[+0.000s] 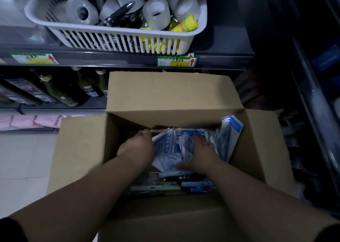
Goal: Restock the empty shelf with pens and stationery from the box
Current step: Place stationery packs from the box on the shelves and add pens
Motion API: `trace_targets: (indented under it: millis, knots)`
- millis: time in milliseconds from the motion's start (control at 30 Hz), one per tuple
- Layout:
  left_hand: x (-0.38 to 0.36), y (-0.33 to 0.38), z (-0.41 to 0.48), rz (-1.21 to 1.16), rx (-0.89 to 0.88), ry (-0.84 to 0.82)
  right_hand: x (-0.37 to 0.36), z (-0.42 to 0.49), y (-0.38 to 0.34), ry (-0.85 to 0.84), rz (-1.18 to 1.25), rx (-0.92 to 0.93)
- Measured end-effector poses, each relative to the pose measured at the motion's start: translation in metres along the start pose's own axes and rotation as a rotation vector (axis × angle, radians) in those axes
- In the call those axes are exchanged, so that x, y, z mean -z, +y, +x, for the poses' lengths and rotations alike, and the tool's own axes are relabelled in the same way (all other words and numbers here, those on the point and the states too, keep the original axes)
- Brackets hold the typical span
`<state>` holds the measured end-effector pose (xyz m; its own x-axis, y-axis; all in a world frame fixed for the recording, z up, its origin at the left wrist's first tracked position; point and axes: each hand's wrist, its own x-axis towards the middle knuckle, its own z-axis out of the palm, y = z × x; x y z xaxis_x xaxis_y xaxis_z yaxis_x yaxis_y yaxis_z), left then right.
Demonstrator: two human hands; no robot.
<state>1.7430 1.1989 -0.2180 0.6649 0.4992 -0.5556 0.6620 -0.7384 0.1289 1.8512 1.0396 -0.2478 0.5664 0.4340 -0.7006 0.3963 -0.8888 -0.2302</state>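
Below, pale tiled floor (24, 159), dark shelves (110, 59), left hand (137, 146) gripping packets (171, 146), right hand (200, 153) flat.

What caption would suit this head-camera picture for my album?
Left hand and right hand reach into a cardboard box of blue-and-white packets, below a basket of tape rolls.

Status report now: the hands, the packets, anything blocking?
Left hand grips packets in open box. Right hand rests on them. Nothing blocks.
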Motion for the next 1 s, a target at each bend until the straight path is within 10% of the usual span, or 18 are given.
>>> trace_targets:
  millis: [500, 1000]
  knots:
    - [-0.001, -0.008, -0.003, -0.169, 0.023, 0.011, -0.007, 0.012, -0.006, 0.094, -0.295, 0.015]
    - [0.012, -0.007, -0.018, -0.343, 0.034, -0.033, 0.031, -0.033, -0.014, 0.367, 0.001, -0.020]
